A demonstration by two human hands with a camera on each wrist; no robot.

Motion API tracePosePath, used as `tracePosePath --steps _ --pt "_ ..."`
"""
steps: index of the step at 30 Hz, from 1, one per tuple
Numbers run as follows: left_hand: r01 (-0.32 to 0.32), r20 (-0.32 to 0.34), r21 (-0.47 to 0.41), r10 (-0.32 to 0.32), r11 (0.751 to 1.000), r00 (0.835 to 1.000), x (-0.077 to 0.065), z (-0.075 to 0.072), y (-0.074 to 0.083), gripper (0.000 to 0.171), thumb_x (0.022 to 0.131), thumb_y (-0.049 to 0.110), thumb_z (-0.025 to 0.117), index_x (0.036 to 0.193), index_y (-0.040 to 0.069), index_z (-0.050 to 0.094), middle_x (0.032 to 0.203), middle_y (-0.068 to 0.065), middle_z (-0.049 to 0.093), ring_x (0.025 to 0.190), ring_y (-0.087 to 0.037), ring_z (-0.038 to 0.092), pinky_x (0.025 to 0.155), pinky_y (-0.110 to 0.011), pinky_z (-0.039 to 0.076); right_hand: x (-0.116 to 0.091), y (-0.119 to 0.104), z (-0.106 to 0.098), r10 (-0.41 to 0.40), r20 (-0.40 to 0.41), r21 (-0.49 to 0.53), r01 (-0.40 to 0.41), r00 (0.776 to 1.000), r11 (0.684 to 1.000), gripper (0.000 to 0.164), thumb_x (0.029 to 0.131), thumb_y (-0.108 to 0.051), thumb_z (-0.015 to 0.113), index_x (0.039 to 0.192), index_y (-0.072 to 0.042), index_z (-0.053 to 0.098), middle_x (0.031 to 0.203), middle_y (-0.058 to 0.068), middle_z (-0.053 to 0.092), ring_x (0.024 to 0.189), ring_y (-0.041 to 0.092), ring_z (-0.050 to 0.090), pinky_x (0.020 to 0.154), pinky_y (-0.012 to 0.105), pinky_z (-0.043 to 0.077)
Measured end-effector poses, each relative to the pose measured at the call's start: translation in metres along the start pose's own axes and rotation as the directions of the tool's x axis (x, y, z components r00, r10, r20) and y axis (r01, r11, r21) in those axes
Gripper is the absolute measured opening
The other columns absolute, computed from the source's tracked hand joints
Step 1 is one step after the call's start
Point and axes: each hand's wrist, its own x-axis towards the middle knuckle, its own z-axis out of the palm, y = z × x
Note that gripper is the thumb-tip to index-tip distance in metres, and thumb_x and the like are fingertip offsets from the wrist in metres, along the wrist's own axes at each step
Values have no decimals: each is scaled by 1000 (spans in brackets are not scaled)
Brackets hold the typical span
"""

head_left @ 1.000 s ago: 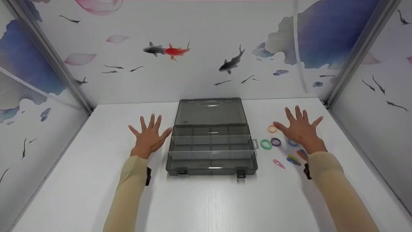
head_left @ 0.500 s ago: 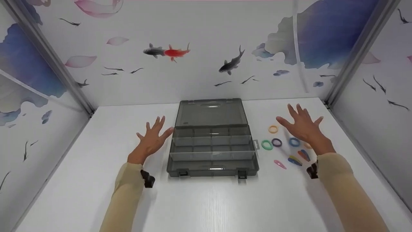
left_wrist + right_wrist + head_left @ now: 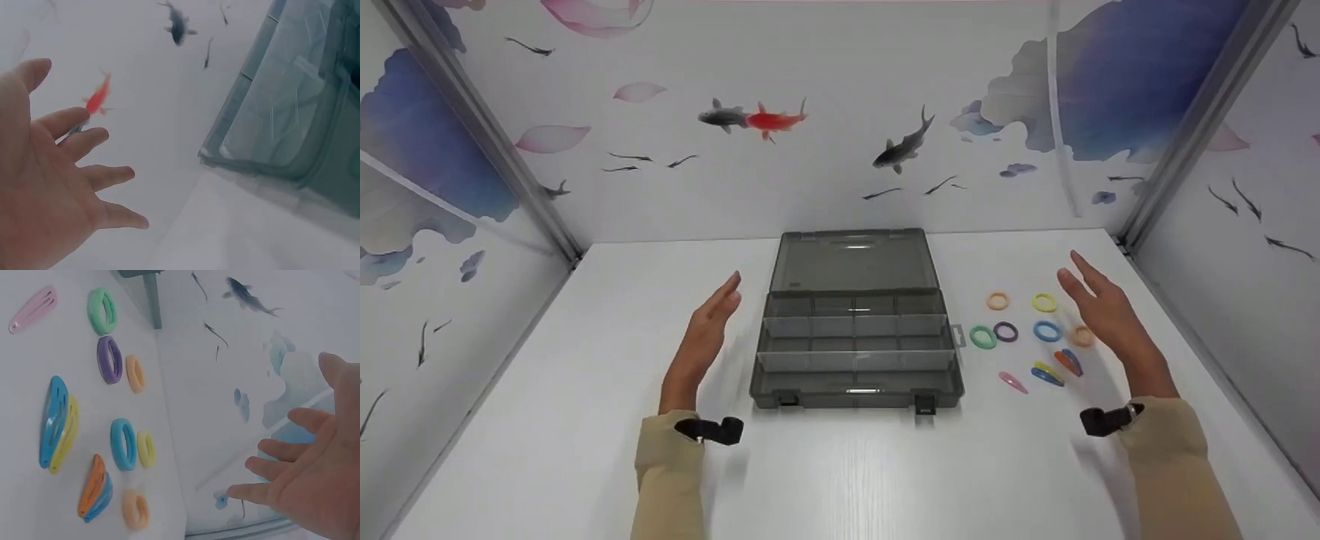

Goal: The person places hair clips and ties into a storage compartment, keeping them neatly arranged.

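Observation:
My left hand [image 3: 701, 337] is held up left of the grey divided box [image 3: 855, 400], palm turned inward and apart from it. Its straight, spread fingers [image 3: 107, 177] hold nothing in the left wrist view. To the right, my right hand [image 3: 1110, 315] stands above the hair things with its palm inward, fingers straight and nothing in it. Nearest to it are a peach hair tie [image 3: 1082, 336], a yellow hair tie [image 3: 1044, 303] and a blue hair tie [image 3: 1047, 331]. Several snap hair clips, among them a pink hair clip [image 3: 34, 309] and an orange hair clip [image 3: 91, 486], lie closer to me.
The box's lid [image 3: 855, 259] lies folded back toward the rear wall [image 3: 825, 195]. A green hair tie [image 3: 982, 337], a purple hair tie [image 3: 1006, 331] and an orange hair tie [image 3: 997, 301] lie right of the box. Printed panels enclose the white table [image 3: 840, 480] on three sides.
Both hands have turned from palms down to palms inward. The right hand has shifted rightward, uncovering the yellow and peach hair ties. The box and hair things stay put.

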Motion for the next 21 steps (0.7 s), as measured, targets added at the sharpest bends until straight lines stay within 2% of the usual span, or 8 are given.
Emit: tracePosePath --steps 4,7,10,14,19,21 --pt "26 -42 -143 -32 989 999 -10 9 -17 57 108 39 42 159 18 30 166 -2 29 155 -28 25 123 -57 22 -7 18 1 60 -72 103 -52 996 993 81 99 -63 42 162 -25 9 169 15 6 155 44 3 120 69 9" --pt "63 -59 -197 -76 978 995 -16 16 -27 55 107 38 44 158 18 33 165 -3 32 153 -30 28 121 -56 26 -10 31 2 114 -116 151 -96 987 984 81 97 -65 45 162 -26 14 169 14 12 154 42 14 121 64 18" --pt "85 -80 -242 -108 966 991 -19 22 -33 53 107 36 45 156 16 36 164 -6 34 152 -32 30 120 -55 29 -11 43 3 153 -124 181 -129 980 975 81 96 -65 46 162 -29 16 169 14 16 154 39 20 121 60 24" --pt "116 -68 -250 -137 961 988 -20 27 -36 54 107 35 45 156 14 36 163 -10 34 151 -33 32 119 -54 32 -10 58 4 200 -114 216 -173 973 961 81 96 -65 47 161 -27 18 169 14 15 154 39 19 121 59 25" --pt "168 -8 -189 -173 968 985 -20 29 -42 56 107 33 47 158 14 32 164 -12 32 150 -35 33 119 -54 33 -8 69 3 278 -94 243 -249 956 937 87 95 -65 50 162 -20 17 169 17 11 154 42 15 122 61 20" --pt "181 8 -172 -182 968 983 -21 27 -46 57 107 31 48 158 13 32 164 -13 32 150 -37 34 118 -55 34 -8 74 3 309 -69 217 -288 949 933 90 95 -65 50 162 -18 14 169 19 8 154 44 14 121 63 19"
